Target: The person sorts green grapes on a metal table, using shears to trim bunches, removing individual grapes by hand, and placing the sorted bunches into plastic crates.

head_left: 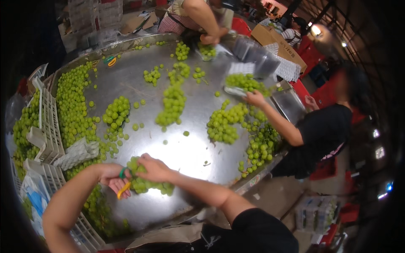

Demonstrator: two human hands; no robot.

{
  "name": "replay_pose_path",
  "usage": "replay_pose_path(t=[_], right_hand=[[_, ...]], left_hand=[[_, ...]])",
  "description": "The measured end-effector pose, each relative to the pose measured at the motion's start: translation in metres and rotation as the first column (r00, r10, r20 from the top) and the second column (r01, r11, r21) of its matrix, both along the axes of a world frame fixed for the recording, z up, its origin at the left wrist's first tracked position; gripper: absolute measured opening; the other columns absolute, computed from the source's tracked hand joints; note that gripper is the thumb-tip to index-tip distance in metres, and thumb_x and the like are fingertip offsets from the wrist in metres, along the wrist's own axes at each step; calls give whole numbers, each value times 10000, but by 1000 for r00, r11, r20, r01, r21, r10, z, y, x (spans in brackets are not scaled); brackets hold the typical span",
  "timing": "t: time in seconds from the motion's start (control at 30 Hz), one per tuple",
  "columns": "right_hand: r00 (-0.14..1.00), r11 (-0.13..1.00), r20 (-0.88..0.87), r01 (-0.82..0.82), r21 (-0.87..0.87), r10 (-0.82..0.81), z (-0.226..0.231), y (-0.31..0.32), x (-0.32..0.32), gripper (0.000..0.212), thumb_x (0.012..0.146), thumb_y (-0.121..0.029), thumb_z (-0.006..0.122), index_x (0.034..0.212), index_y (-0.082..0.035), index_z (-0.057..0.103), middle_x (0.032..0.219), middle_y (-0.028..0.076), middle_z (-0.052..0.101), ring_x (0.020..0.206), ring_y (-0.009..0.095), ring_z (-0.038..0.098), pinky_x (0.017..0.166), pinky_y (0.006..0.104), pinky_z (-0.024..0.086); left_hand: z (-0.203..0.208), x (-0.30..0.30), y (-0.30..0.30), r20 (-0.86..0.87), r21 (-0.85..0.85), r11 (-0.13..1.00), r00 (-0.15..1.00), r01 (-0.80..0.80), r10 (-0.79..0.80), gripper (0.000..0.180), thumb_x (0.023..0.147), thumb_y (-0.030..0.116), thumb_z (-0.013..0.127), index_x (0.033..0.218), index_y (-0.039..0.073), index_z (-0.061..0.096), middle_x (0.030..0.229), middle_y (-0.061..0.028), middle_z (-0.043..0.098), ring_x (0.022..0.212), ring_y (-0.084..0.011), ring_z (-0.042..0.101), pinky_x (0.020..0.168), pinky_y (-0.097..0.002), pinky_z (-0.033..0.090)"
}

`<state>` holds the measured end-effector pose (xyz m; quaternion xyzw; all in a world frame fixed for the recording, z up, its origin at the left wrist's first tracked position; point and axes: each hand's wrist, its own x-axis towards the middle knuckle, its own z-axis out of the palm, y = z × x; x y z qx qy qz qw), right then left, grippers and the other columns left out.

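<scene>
My left hand (113, 176): fingers half curled, hooked on scissors with green and yellow handles (123, 189).
My right hand (154, 169): fingers bent closed over a bunch of round green grapes (162, 188).
Bunch: just right of the scissors, under my right hand, the nearer one; long axis slants down rightward.
Leftward: heaped green grapes (74, 105), white slatted plastic crate (52, 122).
In the way: my right hand hides the bunch's top.

My scissor handles (123, 191): smooth plastic, slightly glossy. My grapes (145, 185): smooth skins, soft sheen. Tabletop (130, 84) before me: smooth metal, glossy glare patch. Crate (51, 122): matt plastic. My sleeve (261, 232): matt cloth. Carton (270, 37): matt cardboard.
</scene>
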<state>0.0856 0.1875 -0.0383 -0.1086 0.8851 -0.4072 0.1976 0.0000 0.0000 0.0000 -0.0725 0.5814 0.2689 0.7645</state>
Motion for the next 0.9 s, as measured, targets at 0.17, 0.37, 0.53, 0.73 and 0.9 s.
replay_pose_path(t=[0.17, 0.37, 0.53, 0.73, 0.9], right_hand=[[997, 1000, -76, 13, 25, -11, -13, 1, 6, 439, 817, -330, 602, 1101, -14, 492, 1141, 161, 435, 925, 299, 549, 846, 376, 455], [978, 1000, -209, -18, 21, 22, -23, 1, 1, 415, 796, -350, 587, 1077, -55, 508, 1065, 178, 474, 954, 347, 518, 825, 432, 444], [998, 963, -60, -5, -269, -12, -34, 11, 6, 716, 739, -339, 639, 1281, -6, 311, 1237, 258, 434, 1112, 380, 487, 922, 410, 416], [782, 995, -623, -76, -66, 18, -4, -49, 64, 1254, 493, -434, 836, 1407, 5, 100, 1451, 242, 135, 1349, 415, 137, 1066, 565, 133], [707, 943, -659, 33, -332, -257, -18, -86, 71, 1013, 540, -255, 840, 1328, 28, 271, 1325, 236, 334, 1205, 413, 360, 1000, 484, 316]], left_hand=[[-17, 14, 0, -8, -9, 989, 990, -144, 144, 528, 794, 340, 480, 970, -153, 544, 1008, -321, 588, 890, -351, 634, 809, -429, 523], [-43, 31, -17, -73, 51, 968, 965, -248, 251, 442, 774, 346, 521, 856, -81, 599, 804, -213, 644, 694, -275, 651, 681, -364, 553], [-45, 46, -23, -204, 216, 911, 897, -351, 393, 269, 794, 265, 590, 747, 0, 588, 629, -142, 628, 512, -223, 620, 443, -326, 510], [-20, 65, -10, -235, 239, 831, 800, -502, 551, 293, 844, 361, 558, 897, 72, 558, 677, -77, 616, 471, -146, 575, 387, -232, 464], [-26, 78, -13, -210, 266, 794, 771, -546, 601, 309, 905, 410, 429, 965, 136, 559, 711, -24, 615, 476, -106, 566, 379, -229, 448]])
